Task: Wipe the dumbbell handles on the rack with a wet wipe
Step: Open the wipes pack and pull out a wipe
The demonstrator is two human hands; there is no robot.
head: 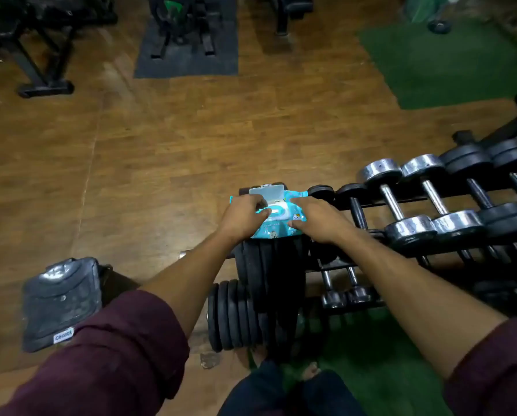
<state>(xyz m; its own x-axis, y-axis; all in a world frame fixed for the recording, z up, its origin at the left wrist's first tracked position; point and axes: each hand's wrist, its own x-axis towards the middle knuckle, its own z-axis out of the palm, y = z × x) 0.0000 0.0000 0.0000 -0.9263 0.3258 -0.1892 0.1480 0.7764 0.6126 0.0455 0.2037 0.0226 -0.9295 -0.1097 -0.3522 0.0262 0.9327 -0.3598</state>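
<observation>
A light-blue wet wipe pack (281,228) lies on top of a stack of black weight plates (269,265) at the left end of the dumbbell rack (401,202). Its white flip lid (266,192) stands open. My left hand (245,219) rests on the pack's left side, fingers at the opening where a white wipe (276,213) shows. My right hand (320,219) holds the pack's right side, thumb against its near edge. Chrome dumbbells (395,202) and black dumbbells (479,190) lie in a row on the rack to the right, handles bare.
A second group of black plates (236,316) leans below the stack. A dark padded block (62,301) sits on the wooden floor at the left. Green turf mat (446,61) lies far right, gym machines (41,40) at the back. My bare foot (311,370) is on turf below.
</observation>
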